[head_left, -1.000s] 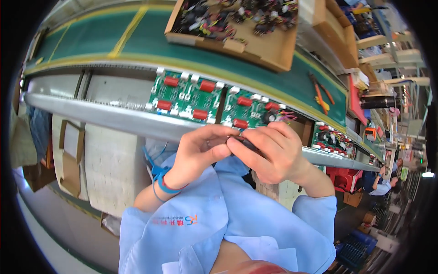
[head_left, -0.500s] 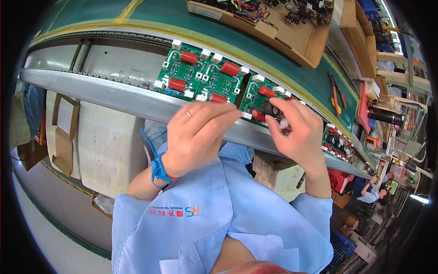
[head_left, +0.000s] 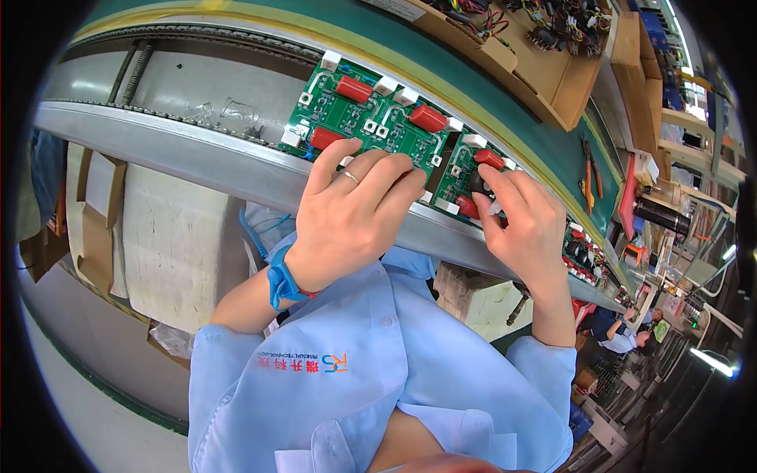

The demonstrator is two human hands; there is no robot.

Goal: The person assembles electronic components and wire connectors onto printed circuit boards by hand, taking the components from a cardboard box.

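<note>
Across the far side runs the green work surface (head_left: 260,35), and a silver rail (head_left: 181,138) sweeps along in front of it. Nearest of all, a light blue shirt (head_left: 331,426) fills the foreground, and here's the writing: one chest print (head_left: 303,363) in red, blue and orange, characters and small lettering together. Far right, one cardboard box (head_left: 572,94) carries dark parts trailing coloured wires, with a pale label (head_left: 402,9) on its outer wall, too small to make out. Along the rail we count three stretches of green circuitry: the left board (head_left: 347,114), the middle board (head_left: 453,181) and, farther right, the crowded right board (head_left: 579,251). Now to the hands! The left hand (head_left: 359,209) arches palm down over the near edge of the left board, fingers half curled, tips tucked from sight; whether it grips anything, I cannot tell. The right hand (head_left: 524,225) is pinched, thumb and fingers, around one dark round part (head_left: 479,183), right there on the middle board. One pair of orange-handled pliers (head_left: 588,177) lies far right. Red blocks (head_left: 354,89): three show on the left board, two on the middle. And smallest, one ring (head_left: 351,176) on the left hand.
</note>
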